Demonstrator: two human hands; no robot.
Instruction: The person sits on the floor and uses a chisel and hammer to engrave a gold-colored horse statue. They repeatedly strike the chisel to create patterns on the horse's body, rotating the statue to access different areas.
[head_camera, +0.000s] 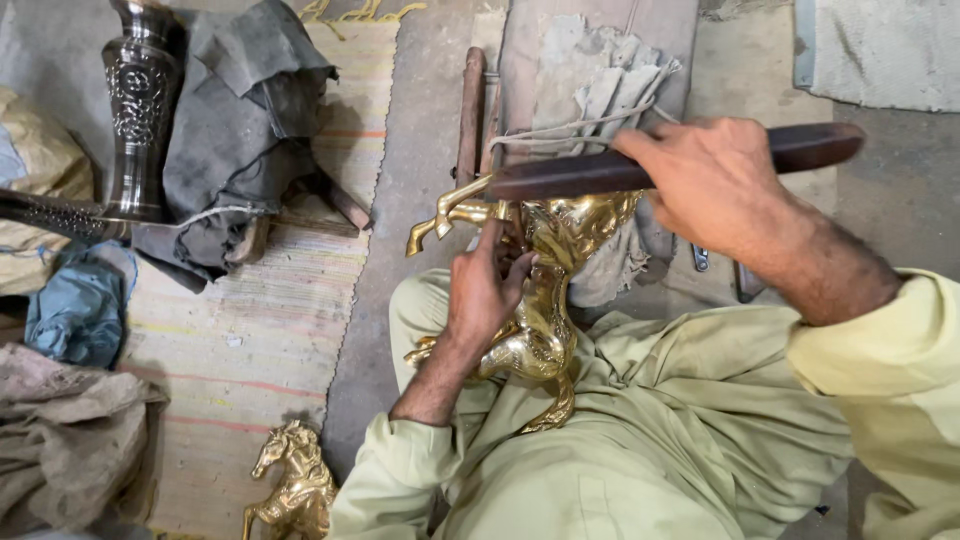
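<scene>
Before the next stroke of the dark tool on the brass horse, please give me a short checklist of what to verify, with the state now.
1. Left hand grips the brass horse: ok, the fingers wrap its body.
2. Right hand holds the dark tool: ok, closed around it near the middle.
3. Tool meets the horse: ok, its end lies at the upper part, by the raised legs.
4. Horse is supported: ok, it rests on the lap, on the pale green clothing.
5. Left fingers away from the tool's end: not ok, they lie just under it.
6. Second brass horse out of the way: ok, it stands apart on the striped mat.
</scene>
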